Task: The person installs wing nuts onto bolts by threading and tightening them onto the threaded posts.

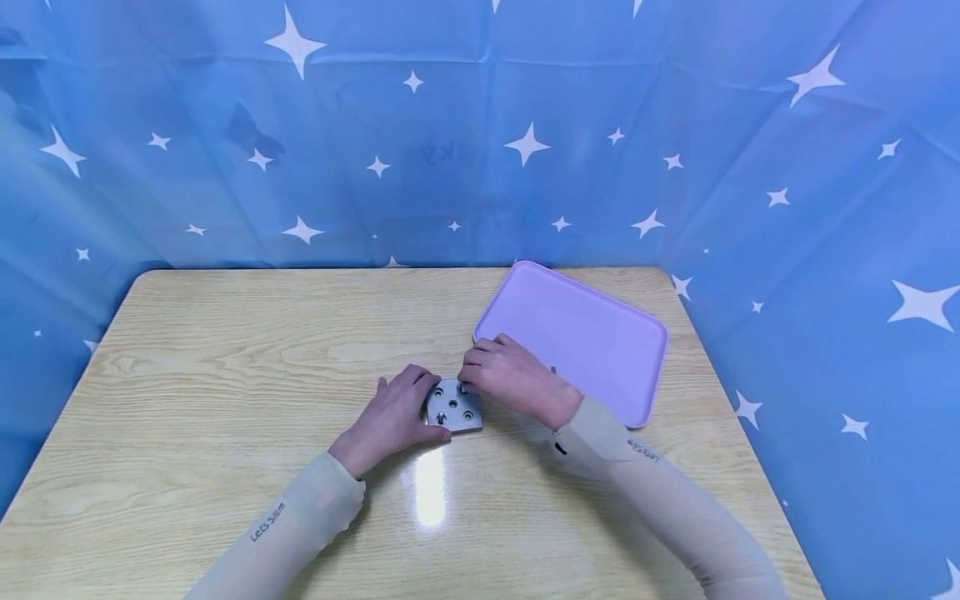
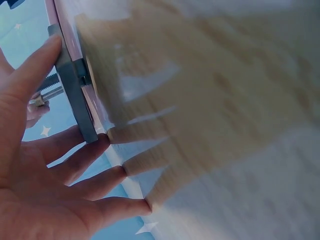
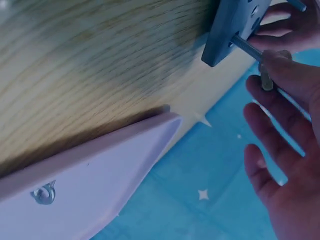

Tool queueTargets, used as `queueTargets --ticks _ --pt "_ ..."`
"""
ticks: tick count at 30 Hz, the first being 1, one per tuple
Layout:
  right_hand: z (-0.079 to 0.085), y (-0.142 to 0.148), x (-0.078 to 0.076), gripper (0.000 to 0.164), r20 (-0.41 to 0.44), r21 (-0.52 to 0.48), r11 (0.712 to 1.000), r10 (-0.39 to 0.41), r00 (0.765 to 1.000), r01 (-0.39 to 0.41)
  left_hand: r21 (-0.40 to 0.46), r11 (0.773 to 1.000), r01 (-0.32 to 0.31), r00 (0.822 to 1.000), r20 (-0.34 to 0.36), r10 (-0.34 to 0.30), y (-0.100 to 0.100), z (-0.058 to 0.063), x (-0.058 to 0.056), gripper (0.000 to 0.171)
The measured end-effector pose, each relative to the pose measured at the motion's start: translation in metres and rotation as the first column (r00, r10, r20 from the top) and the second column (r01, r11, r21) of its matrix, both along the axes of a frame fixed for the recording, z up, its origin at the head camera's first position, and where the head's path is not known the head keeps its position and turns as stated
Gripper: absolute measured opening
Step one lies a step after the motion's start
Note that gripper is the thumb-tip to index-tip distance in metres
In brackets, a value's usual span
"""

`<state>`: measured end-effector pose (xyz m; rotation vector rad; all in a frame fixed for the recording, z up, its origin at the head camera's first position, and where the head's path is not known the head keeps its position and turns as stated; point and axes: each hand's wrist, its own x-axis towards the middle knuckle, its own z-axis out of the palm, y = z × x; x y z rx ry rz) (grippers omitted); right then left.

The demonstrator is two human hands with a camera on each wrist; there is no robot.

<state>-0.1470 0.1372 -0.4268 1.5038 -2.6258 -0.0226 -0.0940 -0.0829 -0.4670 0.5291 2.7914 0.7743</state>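
Observation:
A grey metal plate (image 1: 454, 417) with several holes is on the wooden table, between both hands. My left hand (image 1: 401, 411) holds it by opposite edges, thumb on the near side and fingertips on the far side, as the left wrist view also shows. At its far right corner my right hand (image 1: 517, 382) pinches the head of a wing bolt (image 3: 248, 49) between thumb and index finger. The bolt's threaded shank meets a hole in the plate; how deep it sits I cannot tell. Another bolt (image 1: 441, 419) stands in the near left corner.
A purple tray (image 1: 592, 333) lies at an angle right behind my right hand. In the right wrist view a small shiny metal piece (image 3: 45, 193) lies in it. A blue curtain (image 1: 337, 142) with white stars hangs behind and beside the wooden table (image 1: 225, 375).

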Motion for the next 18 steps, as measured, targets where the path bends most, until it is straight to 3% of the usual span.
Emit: queueTargets --ticks 9,15,18 --pt "-0.019 -0.011 0.007 0.023 -0.071 -0.095 0.983 -0.167 0.983 0.16 0.007 1.0 -0.003 1.0 -0.018 0.003 -0.001 -0.001 0.001 0.081" --pt "-0.007 -0.005 0.011 0.051 0.093 -0.002 0.954 -0.299 0.95 0.3 0.0 1.0 0.002 1.0 -0.017 -0.002 0.0 -0.001 0.0 0.083" --pt "0.008 0.002 0.01 0.053 0.164 0.016 0.97 -0.242 0.956 0.243 -0.006 1.0 0.003 1.0 -0.018 -0.004 -0.001 -0.001 0.0 0.083"
